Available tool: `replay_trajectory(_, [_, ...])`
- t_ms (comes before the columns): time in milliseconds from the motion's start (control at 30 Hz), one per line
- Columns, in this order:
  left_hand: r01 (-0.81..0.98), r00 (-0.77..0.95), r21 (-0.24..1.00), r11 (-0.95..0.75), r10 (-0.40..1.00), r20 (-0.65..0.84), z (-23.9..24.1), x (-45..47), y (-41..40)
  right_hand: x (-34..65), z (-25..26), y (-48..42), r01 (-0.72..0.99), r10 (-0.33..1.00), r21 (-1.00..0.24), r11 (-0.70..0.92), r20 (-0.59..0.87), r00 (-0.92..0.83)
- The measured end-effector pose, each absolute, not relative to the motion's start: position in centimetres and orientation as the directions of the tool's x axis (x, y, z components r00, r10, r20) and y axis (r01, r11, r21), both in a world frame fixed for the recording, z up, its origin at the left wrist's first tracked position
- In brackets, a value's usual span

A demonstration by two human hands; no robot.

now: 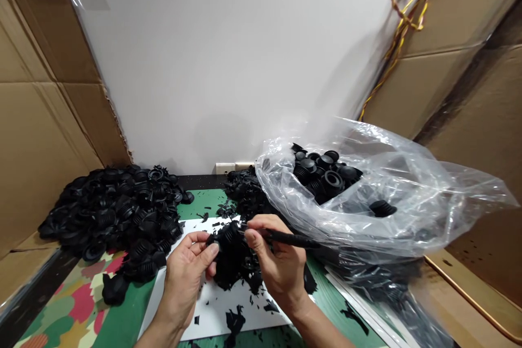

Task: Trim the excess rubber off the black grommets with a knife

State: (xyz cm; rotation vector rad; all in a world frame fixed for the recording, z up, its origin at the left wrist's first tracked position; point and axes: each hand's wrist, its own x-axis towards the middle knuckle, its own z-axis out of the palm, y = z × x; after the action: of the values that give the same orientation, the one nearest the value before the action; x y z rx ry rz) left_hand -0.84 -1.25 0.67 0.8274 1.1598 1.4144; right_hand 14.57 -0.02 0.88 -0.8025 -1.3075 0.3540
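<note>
My left hand [188,263] is closed on a black ribbed rubber part [227,235], pinched between thumb and fingers. My right hand [282,265] grips a slim black-handled tool [291,238] like a pen. Its thin metal tip points left and meets the edge of the rubber part; whether it is a blade I cannot tell. Below both hands, black scraps [234,322] lie scattered over a white sheet [212,312]. Dark trimmings directly under the rubber part blend with its outline.
At the left is a big heap of black rubber parts [122,206]. A clear plastic bag [411,217] with smoother ribbed parts [326,168] stands at the right. Behind the sheet rises a pile of black scraps [247,187]. Cardboard panels [49,119] flank the green tabletop [199,201].
</note>
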Motion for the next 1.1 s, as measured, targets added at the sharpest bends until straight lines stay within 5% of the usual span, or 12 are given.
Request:
replay_trajectory(200, [-0.313,-0.237,0.948,0.058,0.962,-0.137,0.9,-0.7,-1.2,15.4,1.3,0.3,0.1,0.781,-0.854,0.511,0.509,0.361])
replay_trajectory(367, [-0.294,-0.206,0.953,0.072,0.969,-0.136,0.7,-0.8,-1.3,13.6,0.9,-0.4,-0.115,0.873,-0.868,0.482,0.466,0.142])
replay_trajectory(800, [-0.259,-0.187,0.964,0.054,0.977,-0.104,1.2,-0.8,-1.3,13.0,0.7,-0.4,-0.169,0.947,-0.932,0.321,0.313,0.074])
replay_trajectory(933, [-0.259,-0.173,0.964,0.056,0.979,-0.104,1.0,-0.9,-1.3,12.4,0.6,-0.7,-0.04,0.877,-0.877,0.478,0.476,0.063])
replay_trajectory(1100, [-0.303,0.003,0.943,0.138,0.99,-0.144,1.2,-0.8,-2.0,13.6,-0.8,0.5,0.385,0.59,-0.513,0.768,0.8,-0.112])
